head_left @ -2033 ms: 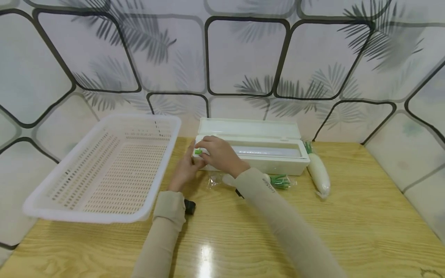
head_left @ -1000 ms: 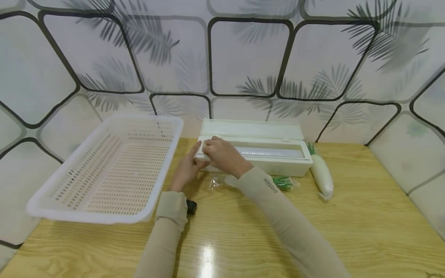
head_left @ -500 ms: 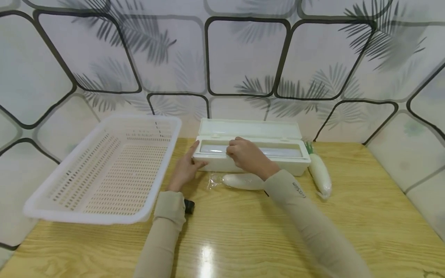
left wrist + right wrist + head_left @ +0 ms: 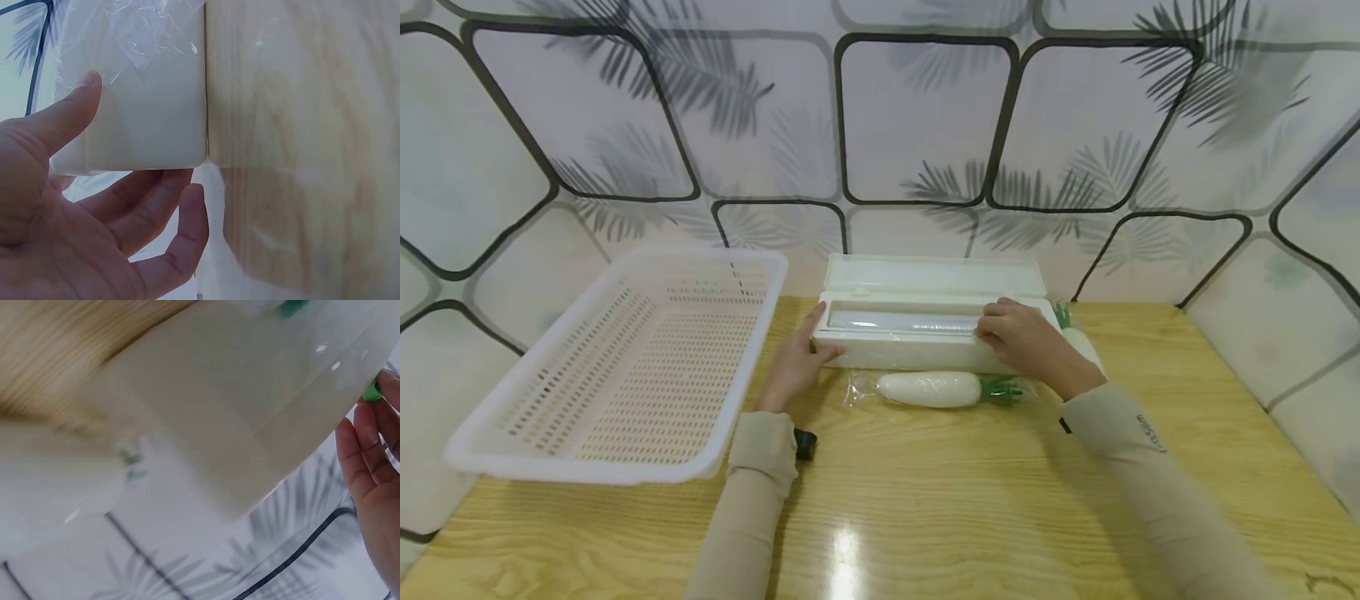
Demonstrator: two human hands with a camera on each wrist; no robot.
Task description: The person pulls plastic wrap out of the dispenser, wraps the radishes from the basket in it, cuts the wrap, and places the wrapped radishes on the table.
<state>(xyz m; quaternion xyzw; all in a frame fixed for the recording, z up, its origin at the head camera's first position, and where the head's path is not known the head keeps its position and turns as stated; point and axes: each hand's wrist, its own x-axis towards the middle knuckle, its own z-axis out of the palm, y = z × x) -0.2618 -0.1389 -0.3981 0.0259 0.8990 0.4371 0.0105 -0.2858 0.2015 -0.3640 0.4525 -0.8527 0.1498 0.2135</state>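
A white cling film dispenser box (image 4: 895,354) stands on the table with its lid tilted back and a roll of film (image 4: 902,322) showing inside. My left hand (image 4: 793,362) holds its left end, the thumb on the front and the fingers at the end wall. Clear film (image 4: 147,37) hangs wrinkled over the front face in the left wrist view. Near the right end, my right hand (image 4: 1018,333) pinches a small green slide cutter (image 4: 373,392), visible between the fingers in the right wrist view. A wrapped white radish (image 4: 928,389) with green tops lies just before the box.
A large white plastic basket (image 4: 758,350) with slotted walls stands on the left of the wooden table (image 4: 925,500). Another white radish (image 4: 1081,343) lies past the box's right end, partly hidden by my right hand. A patterned wall (image 4: 925,125) rises behind.
My right hand has slid from the box's left end to near its right end, along the top. The radish in front is now uncovered. My left hand stays on the left end.
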